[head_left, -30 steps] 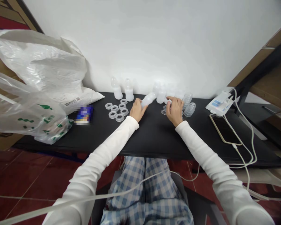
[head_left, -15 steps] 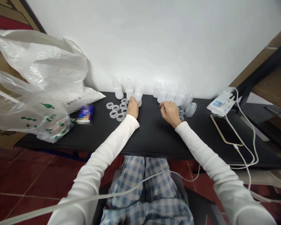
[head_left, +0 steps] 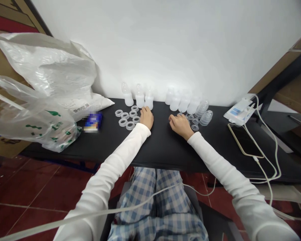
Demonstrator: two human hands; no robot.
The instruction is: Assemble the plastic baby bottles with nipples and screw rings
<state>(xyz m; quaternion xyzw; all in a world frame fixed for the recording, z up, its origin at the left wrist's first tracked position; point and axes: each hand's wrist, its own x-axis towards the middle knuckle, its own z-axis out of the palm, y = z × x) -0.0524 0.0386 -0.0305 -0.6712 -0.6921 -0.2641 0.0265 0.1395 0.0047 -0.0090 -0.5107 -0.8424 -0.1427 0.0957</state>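
My left hand lies on the black table with its fingers stretched toward the third of three capped clear bottles by the wall, and holds nothing. Several white rings lie just left of it. My right hand rests curled on the table, its fingertips pinched on a small clear part that I can barely make out. Beyond it stand several uncapped bottles, and small clear teats lie to its right.
Two stacks of clear caps lie right of the bottles. A phone on a white cable and a white box sit at the right. Plastic bags and a blue packet fill the left end.
My left hand carried a bottle leftward, stood it as third in the row, and let go. My right hand drew back from the teats toward the table's middle.
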